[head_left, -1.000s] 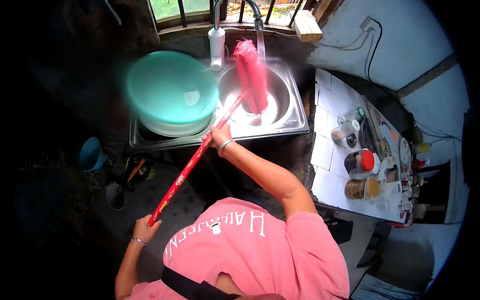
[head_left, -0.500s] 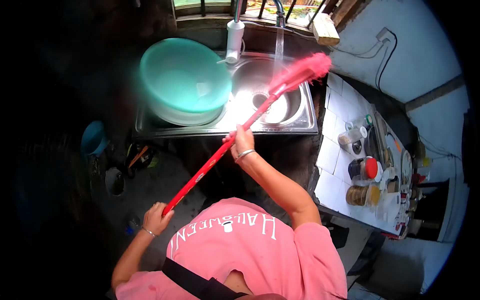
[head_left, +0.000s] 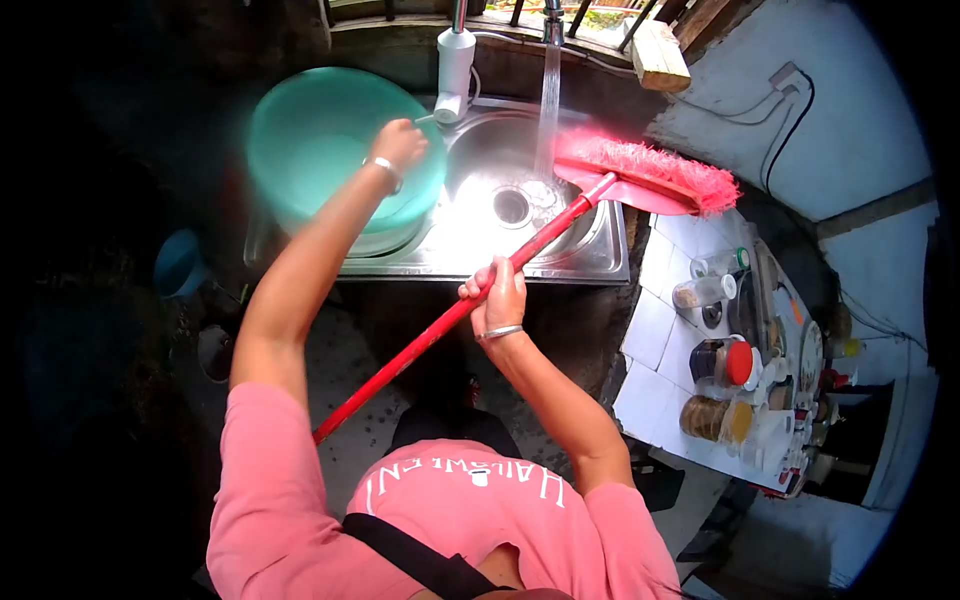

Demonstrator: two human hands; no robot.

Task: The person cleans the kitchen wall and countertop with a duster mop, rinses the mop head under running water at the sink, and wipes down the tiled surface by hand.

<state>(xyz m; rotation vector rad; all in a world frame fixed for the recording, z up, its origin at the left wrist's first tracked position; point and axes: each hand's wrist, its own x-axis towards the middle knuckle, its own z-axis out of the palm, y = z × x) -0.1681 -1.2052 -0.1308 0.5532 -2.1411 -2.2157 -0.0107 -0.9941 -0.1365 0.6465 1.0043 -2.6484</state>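
Observation:
My right hand (head_left: 501,297) is wrapped round the red handle of a broom (head_left: 425,345), which slants from beside my body up to the sink's right basin. Its pink bristles (head_left: 660,165) face the back wall, at the basin's right rim, close to the falling water. My left hand (head_left: 400,145) reaches over a green plastic basin (head_left: 290,140) and is closed at the lever of a white tap (head_left: 455,70). The finger contact there is small and partly hidden. Water runs from a metal tap (head_left: 553,28) into the steel sink (head_left: 590,268).
On the right, a tiled counter (head_left: 648,340) holds several jars, one with a red lid (head_left: 738,362). A wood block (head_left: 658,55) lies by the barred window. A blue container (head_left: 180,264) is low on the left. A cable (head_left: 790,120) hangs from a wall socket.
My left hand has let go of the broom's lower end and moved up to the white tap's lever. The broom head has turned and shifted right. Water keeps running.

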